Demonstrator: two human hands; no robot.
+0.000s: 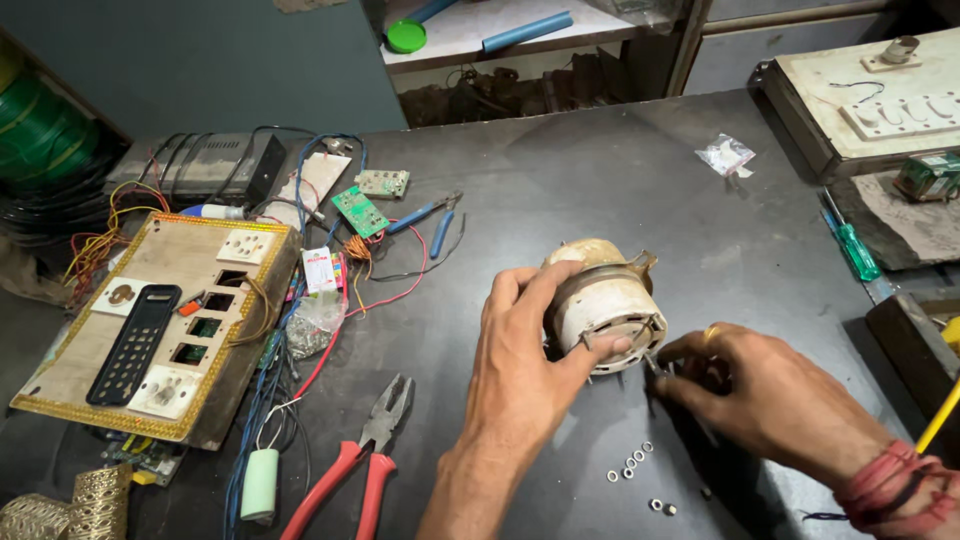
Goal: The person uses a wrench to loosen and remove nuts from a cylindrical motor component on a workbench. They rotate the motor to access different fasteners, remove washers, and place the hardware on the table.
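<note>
1. Where the frame began at the left, a wooden switchboard panel (pixel 160 330) with sockets lay on the dark surface (pixel 560 190), a black remote (pixel 135 343) resting on it and loose wires (pixel 300 330) spilling off its right edge.
2. Just right of that, low in the frame, red-handled pliers (pixel 358 460) lay beside a small white capacitor (pixel 260 485).
3. At the centre, the left hand (pixel 520 370) gripped a small, worn electric motor (pixel 605 305), fingers (pixel 535 280) curled over its top and thumb pressed on its lower rim; the motor sat on the surface just right of centre.
4. Touching the motor's lower right edge, the right hand (pixel 760 395) pinched a thin metal piece, its fingers narrow and closed around it.
5. Below the hands, small washers and nuts (pixel 632 465) lay scattered.
6. Toward the right edge, a green-handled screwdriver (pixel 855 250) lay well apart from the motor.
</note>
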